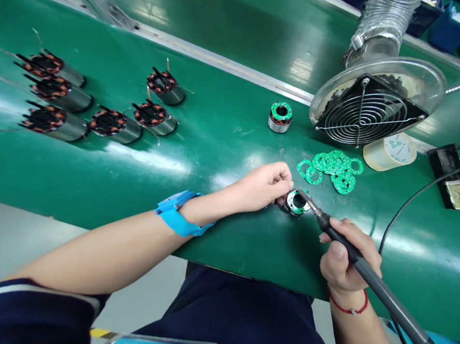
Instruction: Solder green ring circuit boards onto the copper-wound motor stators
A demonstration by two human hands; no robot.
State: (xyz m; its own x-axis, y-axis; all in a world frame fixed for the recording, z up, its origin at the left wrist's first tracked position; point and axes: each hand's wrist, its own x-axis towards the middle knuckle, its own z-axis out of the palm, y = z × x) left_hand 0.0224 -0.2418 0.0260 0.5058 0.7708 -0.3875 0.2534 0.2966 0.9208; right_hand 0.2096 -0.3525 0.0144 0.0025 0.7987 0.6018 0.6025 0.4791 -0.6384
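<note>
My right hand (pixel 351 257) grips a soldering iron (pixel 364 268) by its dark handle. The iron's metal tip reaches the top of a motor stator (pixel 299 202) carrying a green and white ring-shaped circuit board. Pinched closed, my left hand (pixel 266 187) is at that stator's left side, its lower fingertips against or right beside it. What lies between thumb and forefinger is too small to make out. Just beyond the stator is a loose pile of green ring circuit boards (pixel 334 165). Another stator (pixel 280 118) with a green board on top stands farther back.
Several stators with copper windings and upright wires (pixel 118 126) stand at the left. A fume extractor fan (pixel 370 110) with a flexible duct overhangs the back right. Below it lies a tape roll (pixel 389 150); a soldering iron stand (pixel 451 175) is farther right. The iron's cable (pixel 396 216) loops across the table.
</note>
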